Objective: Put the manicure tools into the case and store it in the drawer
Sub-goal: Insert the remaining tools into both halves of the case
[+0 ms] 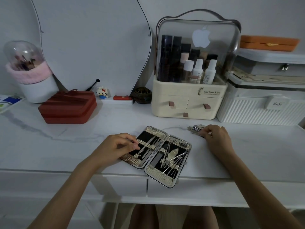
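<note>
- Head view: manicure case (156, 156) lies open flat at near table (82, 129) edge, above closed drawer (189, 187).
- Left hand (118, 146) rests on case's left half, fingers curled, thumb and forefinger pinched together.
- Right hand (216, 136), fingers curled, grips loose tools (195, 128) right of case.

No sleeves are worn; both forearms are bare. 1 gold ring (220, 128) is worn on a finger of the right hand (216, 138).
</note>
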